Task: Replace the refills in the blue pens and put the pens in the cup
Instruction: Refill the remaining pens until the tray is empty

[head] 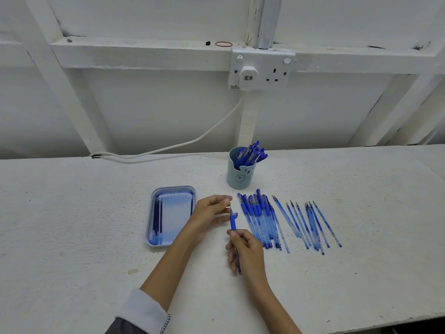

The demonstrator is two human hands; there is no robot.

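Pen (233,222) — gripped between left hand (209,211) and right hand (246,249).

One cup (239,175), one tray (173,189), one held pen (232,221)

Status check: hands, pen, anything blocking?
Left hand pinches top end of blue pen; right hand grips its barrel. Cup part full, nothing blocking it.

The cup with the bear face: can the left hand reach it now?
Probably, once freed: nothing stands between the left hand and the cup, but it is pinching the top of the pen.
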